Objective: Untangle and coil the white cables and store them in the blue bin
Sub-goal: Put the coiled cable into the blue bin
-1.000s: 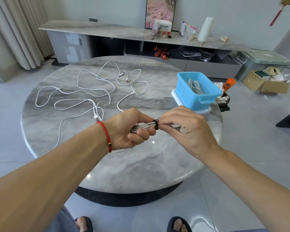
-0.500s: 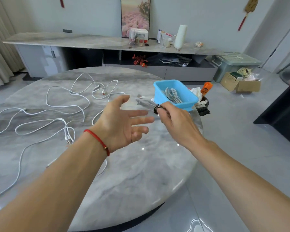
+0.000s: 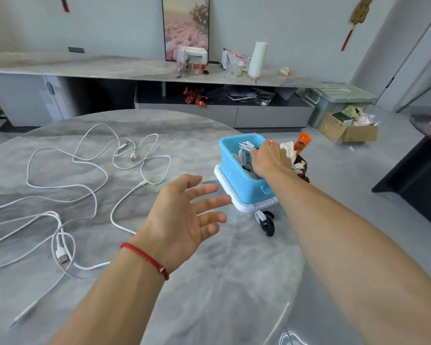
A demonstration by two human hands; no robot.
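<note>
While my right hand [image 3: 268,158] is down inside the blue bin [image 3: 237,181] right of the frame's centre, its fingers curl over the coiled cable [image 3: 246,147] there; I think I have hold of the bundle, though my knuckles hide the grip and I cannot be sure. My left hand [image 3: 182,220] hovers mid-frame above the table [image 3: 209,282], fingers spread and holding nothing.

The bin sits on a white tray [image 3: 244,207] close to the table's right edge. If I push down or drag sideways as I let go, the bin could slide toward that edge. If I pull out with a loop hooked on a finger, the coil could come back out or spring loose among the cables already stored.

The loose white cables [image 3: 90,185] sprawl across the left half of the frame, crossing in several places. Tugging one end hard would likely tighten those crossings into knots.
</note>
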